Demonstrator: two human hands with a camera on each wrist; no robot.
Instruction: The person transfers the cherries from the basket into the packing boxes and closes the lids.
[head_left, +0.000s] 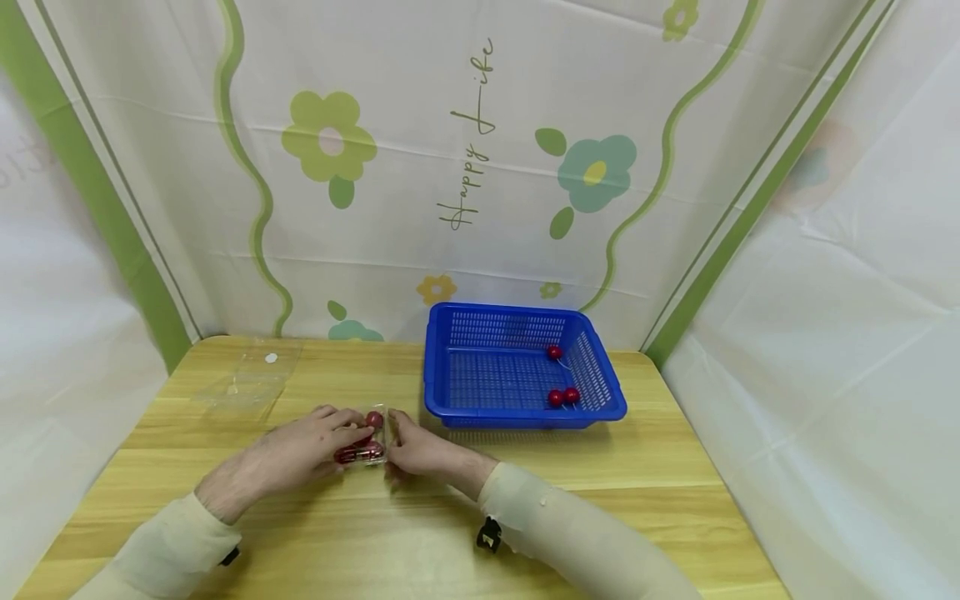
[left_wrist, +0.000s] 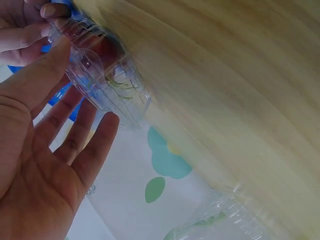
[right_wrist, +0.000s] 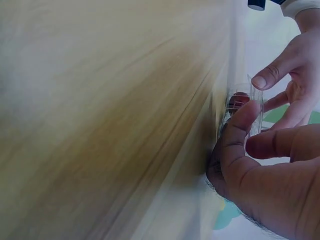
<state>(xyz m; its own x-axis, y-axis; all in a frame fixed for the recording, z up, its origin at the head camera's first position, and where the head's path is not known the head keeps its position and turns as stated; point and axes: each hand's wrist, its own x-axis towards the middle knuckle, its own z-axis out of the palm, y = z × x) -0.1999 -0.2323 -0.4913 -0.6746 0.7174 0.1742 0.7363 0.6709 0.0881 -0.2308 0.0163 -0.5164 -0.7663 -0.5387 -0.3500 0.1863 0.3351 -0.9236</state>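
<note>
One left hand (head_left: 318,442) extended over clear container (head_left: 380,440), right hand (head_left: 417,450) pinching it

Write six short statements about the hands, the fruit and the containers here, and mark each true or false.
1. Three cherries show in the blue basket. True.
2. Those cherries sit at the basket's left end in the head view. False: they lie toward its right end.
3. The left hand and right hand are both at one small clear box. True.
4. That box is empty. False: red fruit shows inside.
5. A second clear container lies on the table, left of the basket. True.
6. The right hand reaches into the basket. False: it is at the small clear box.
</note>
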